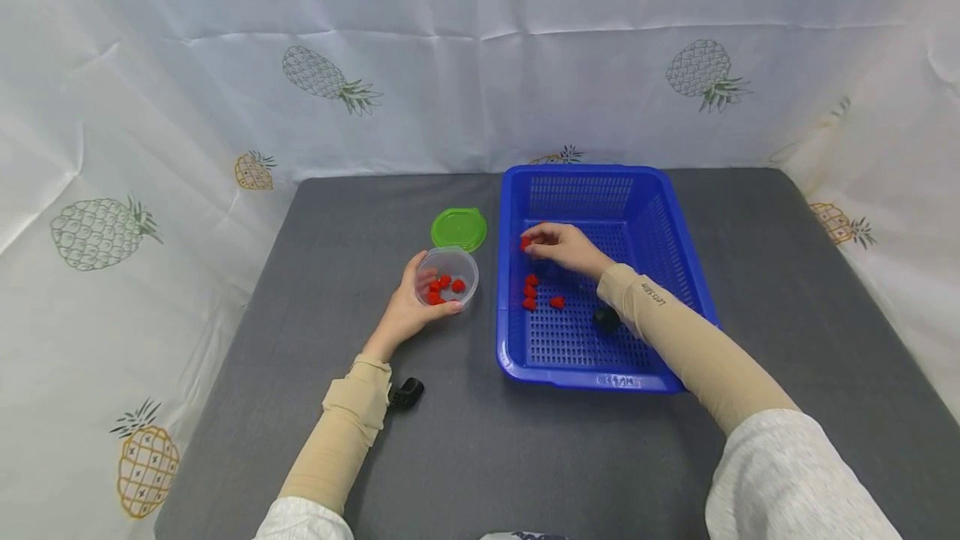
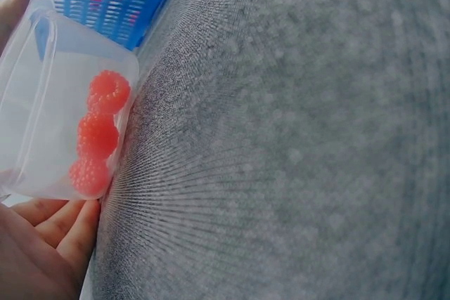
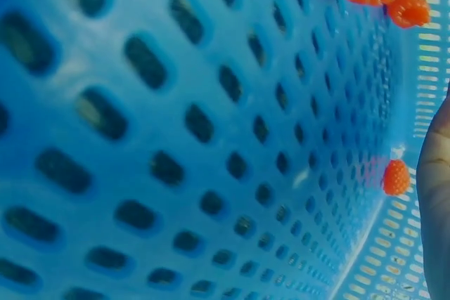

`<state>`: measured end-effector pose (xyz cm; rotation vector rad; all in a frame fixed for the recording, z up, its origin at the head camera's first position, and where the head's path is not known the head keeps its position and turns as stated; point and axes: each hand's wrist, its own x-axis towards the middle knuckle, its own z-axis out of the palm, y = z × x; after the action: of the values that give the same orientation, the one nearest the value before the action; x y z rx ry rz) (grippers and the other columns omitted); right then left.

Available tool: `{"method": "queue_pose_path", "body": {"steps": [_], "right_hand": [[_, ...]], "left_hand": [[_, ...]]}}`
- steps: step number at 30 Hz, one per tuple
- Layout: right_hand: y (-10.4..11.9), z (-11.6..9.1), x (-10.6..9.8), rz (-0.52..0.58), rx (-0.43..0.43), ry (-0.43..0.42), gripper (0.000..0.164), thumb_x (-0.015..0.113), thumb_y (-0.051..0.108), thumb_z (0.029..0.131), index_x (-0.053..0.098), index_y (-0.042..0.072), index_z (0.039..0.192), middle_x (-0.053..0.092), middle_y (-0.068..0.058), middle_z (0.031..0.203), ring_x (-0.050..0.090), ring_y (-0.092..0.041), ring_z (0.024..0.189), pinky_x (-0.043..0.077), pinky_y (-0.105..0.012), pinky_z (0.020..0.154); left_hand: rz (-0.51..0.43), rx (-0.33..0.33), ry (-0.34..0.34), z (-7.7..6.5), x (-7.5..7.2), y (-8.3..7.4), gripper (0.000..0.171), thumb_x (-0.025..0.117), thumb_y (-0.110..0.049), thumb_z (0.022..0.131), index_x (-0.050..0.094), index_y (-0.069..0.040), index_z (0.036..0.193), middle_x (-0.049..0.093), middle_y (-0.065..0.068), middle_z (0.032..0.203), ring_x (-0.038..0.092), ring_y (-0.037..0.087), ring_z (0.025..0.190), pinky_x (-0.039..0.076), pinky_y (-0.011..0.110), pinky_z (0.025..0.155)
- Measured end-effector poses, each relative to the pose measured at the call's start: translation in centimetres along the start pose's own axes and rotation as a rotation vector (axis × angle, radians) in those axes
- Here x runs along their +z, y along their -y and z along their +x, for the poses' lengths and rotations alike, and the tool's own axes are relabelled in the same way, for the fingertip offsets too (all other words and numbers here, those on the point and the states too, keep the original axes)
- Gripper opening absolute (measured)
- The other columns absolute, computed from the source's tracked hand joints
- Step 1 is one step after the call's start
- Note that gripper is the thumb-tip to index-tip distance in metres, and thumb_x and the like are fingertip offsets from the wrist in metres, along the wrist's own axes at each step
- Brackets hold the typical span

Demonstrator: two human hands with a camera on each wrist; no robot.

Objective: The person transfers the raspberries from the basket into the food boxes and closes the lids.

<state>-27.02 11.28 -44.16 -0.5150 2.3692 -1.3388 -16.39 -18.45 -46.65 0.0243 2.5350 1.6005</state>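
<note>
My left hand (image 1: 406, 304) grips a clear plastic tub (image 1: 467, 267) by its sides, thumb toward the near side. Several red raspberries (image 2: 98, 135) lie inside, seen through the tub's wall in the left wrist view. My right hand (image 1: 568, 248) reaches into a blue basket (image 1: 508, 307), its thumb and finger bent around a raspberry (image 1: 525, 243) by the left wall. In the right wrist view that raspberry (image 3: 396, 177) shows low beside the edge of the hand; the fingertips are out of sight. More raspberries (image 1: 530, 292) lie on the basket's floor.
A round green lid (image 1: 459, 228) lies behind the tub. Beneath my right forearm, a dark round object (image 1: 606, 319) sits in the basket. A black curved object (image 1: 407, 392) is beside my left wrist on the grey table (image 1: 465, 448). Pineapple-printed curtains (image 1: 420, 107) surround the table.
</note>
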Motion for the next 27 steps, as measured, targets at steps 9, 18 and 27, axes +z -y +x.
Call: {"method": "queue_pose_path", "body": {"steps": [9, 18, 27], "right_hand": [[0.9, -0.4, -0.8, 0.194, -0.016, -0.048, 0.039, 0.061, 0.024, 0.091, 0.056, 0.009, 0.127, 0.062, -0.018, 0.117, 0.061, -0.029, 0.104, 0.050, -0.044, 0.093], [1.7, -0.5, -1.5, 0.257, -0.054, -0.091, 0.043, 0.061, 0.025, 0.090, 0.053, 0.005, 0.128, 0.060, -0.022, 0.117, 0.058, -0.036, 0.104, 0.047, -0.050, 0.095], [4.2, -1.4, -2.1, 0.306, -0.040, -0.121, 0.046, 0.063, 0.030, 0.089, 0.054, 0.005, 0.128, 0.065, -0.005, 0.111, 0.060, -0.032, 0.107, 0.049, -0.044, 0.095]], "left_hand": [[-0.001, 0.003, 0.003, -0.1, 0.1, -0.1, 0.105, 0.082, -0.040, 0.068, 0.013, -0.027, 0.147, 0.041, 0.011, 0.142, 0.040, 0.028, 0.133, 0.033, 0.047, 0.111], [-0.017, 0.023, -0.009, 0.1, 0.2, 0.3, 0.104, 0.082, -0.035, 0.069, 0.014, -0.026, 0.147, 0.043, 0.011, 0.140, 0.042, 0.029, 0.132, 0.035, 0.046, 0.110], [-0.019, 0.021, -0.012, -0.1, 0.2, 0.2, 0.104, 0.082, -0.035, 0.069, 0.014, -0.026, 0.147, 0.043, 0.011, 0.139, 0.042, 0.028, 0.131, 0.035, 0.046, 0.110]]}}
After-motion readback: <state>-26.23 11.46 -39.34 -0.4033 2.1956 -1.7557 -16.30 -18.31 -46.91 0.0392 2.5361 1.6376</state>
